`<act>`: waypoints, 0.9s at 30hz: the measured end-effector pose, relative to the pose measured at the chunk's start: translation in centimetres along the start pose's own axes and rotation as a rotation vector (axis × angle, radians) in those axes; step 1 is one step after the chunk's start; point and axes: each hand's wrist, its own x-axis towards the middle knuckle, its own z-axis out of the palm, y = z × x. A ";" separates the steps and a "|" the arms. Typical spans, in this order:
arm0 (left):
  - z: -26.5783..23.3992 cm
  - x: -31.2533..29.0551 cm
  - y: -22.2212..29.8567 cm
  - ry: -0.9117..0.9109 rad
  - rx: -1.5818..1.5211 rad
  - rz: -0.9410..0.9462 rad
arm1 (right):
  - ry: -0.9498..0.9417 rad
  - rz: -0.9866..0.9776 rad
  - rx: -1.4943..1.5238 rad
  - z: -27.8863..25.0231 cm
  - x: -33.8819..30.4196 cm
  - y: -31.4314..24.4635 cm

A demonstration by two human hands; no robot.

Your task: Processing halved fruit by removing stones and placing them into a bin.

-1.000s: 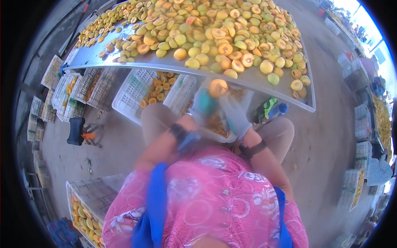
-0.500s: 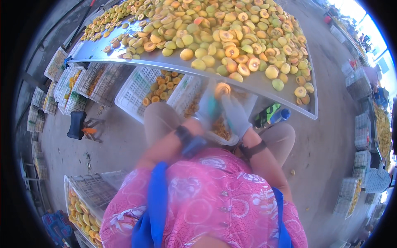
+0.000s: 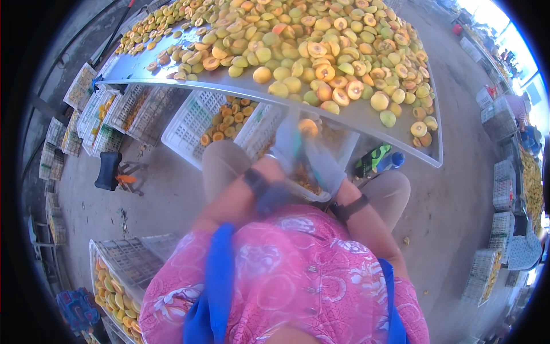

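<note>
Both my hands wear pale gloves and are close together over a white crate below the table's front edge. An orange-yellow peach half (image 3: 308, 127) is at the fingertips of my right hand (image 3: 325, 165), whose fingers are closed on it. My left hand (image 3: 287, 139) is raised just left of the peach half, smeared by motion. Its fingers, and anything in them, cannot be made out. Cut fruit pieces (image 3: 306, 178) lie in the crate (image 3: 315, 195) under my hands. Beyond them a heap of peaches (image 3: 326, 51), many halved, covers much of the metal table (image 3: 366, 117).
Left of my knees, a white crate (image 3: 183, 129) holds peach halves. More crates (image 3: 140, 117) stand under the table. A small black-seated stool (image 3: 107, 171) is on the floor. A fruit-filled crate (image 3: 129, 258) stands behind left. A blue bottle (image 3: 391, 161) is right.
My left hand has shifted up and left, now beside the peach half. The peach half has stayed nearly in place at my right fingertips. The view has moved slightly.
</note>
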 end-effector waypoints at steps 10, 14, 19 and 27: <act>0.1 -1.3 1.0 -0.010 0.292 0.032 | -0.148 0.063 0.260 -0.6 -0.8 0.6; -0.9 -0.4 1.2 -0.065 0.505 0.072 | -0.272 0.128 0.340 -0.7 -1.1 0.6; -2.9 0.4 1.3 -0.201 0.623 0.058 | -0.348 0.163 0.532 -1.1 -0.6 2.0; -4.4 0.9 1.2 -0.234 0.449 -0.066 | -0.695 0.338 0.746 -1.0 -0.9 1.1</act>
